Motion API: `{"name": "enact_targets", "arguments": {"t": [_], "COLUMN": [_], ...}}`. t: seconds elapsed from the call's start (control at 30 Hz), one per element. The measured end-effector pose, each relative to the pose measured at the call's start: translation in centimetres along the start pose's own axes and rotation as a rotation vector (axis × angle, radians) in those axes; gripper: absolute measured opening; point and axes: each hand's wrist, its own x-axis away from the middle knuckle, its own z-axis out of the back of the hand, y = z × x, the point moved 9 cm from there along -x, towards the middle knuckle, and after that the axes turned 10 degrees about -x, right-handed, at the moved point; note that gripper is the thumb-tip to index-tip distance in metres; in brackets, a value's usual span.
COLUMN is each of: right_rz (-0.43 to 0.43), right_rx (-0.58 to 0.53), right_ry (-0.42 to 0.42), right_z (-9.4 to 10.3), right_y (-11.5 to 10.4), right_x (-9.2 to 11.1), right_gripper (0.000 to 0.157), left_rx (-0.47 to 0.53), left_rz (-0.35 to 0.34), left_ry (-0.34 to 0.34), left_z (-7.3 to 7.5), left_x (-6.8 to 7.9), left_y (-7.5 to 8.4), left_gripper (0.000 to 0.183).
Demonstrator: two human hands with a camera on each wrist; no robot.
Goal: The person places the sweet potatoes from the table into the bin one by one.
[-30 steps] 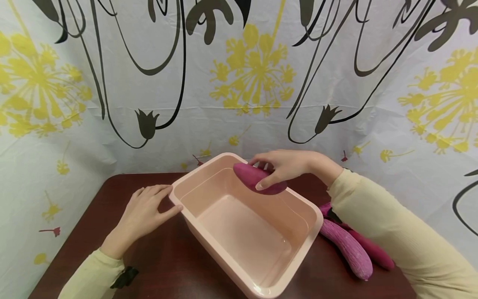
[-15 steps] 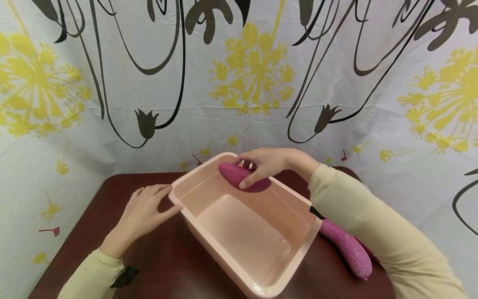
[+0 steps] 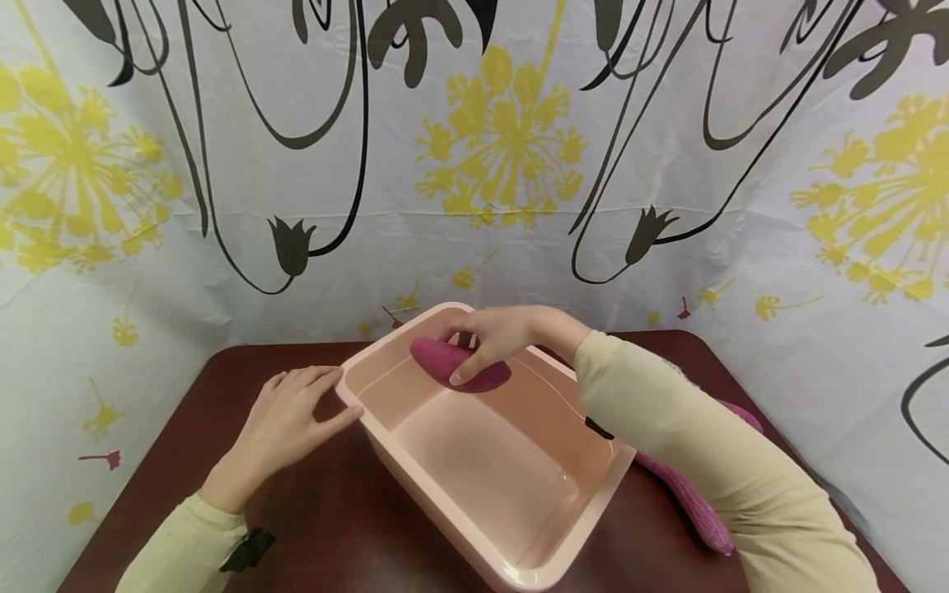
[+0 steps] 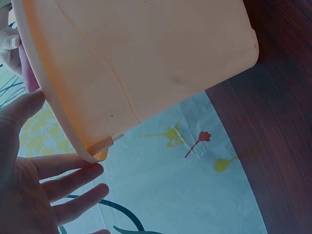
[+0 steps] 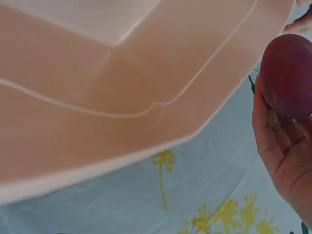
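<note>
My right hand (image 3: 493, 336) grips a smooth purple sweet potato (image 3: 430, 359) from above, thumb on its near side. It hangs over the far part of a pale pink plastic basin (image 3: 415, 461), below the rim line in the head view. In the right wrist view the sweet potato (image 5: 287, 75) shows end-on, with the fingers behind it. At the basin's left corner my left hand (image 3: 292, 416) has its fingers spread, and the thumb and fingertips touch the rim. The left wrist view shows the left hand's fingers (image 4: 73, 183) nearly straight at that corner.
Right of the basin lies a long pink-purple root (image 3: 697, 504), partly under my right sleeve (image 3: 689, 436). Another purple end (image 3: 741, 414) shows beyond the sleeve. The dark red-brown table (image 3: 319, 527) backs onto a white patterned curtain (image 3: 474, 165).
My right hand has carried the sweet potato leftward and slightly down over the basin. Its sleeve now covers more of the purple roots. The left hand has stayed at the rim.
</note>
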Motion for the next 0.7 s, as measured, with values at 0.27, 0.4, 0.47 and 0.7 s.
{"name": "enact_targets", "arguments": {"t": [0.27, 0.4, 0.47, 0.7], "right_rz": [0.006, 0.012, 0.022, 0.022], "right_rx": [-0.019, -0.017, -0.024, -0.034], "right_ry": [-0.038, -0.05, -0.055, -0.082], "right_z": [-1.3, -2.0, -2.4, -3.7], "right_y": [0.5, 0.8, 0.9, 1.3], "right_x": [-1.6, -2.4, -2.7, -3.9], "right_gripper": [0.062, 0.062, 0.06, 0.054], "left_rx": [-0.003, -0.005, -0.005, -0.002], "left_rz": [-0.008, -0.008, -0.011, -0.019], "left_ry": [0.013, 0.011, 0.015, 0.027], "left_z": [0.1, 0.1, 0.2, 0.2], "left_x": [0.0, 0.1, 0.0, 0.1], "left_y": [0.1, 0.1, 0.1, 0.1], "left_gripper": [0.061, 0.061, 0.061, 0.06]}}
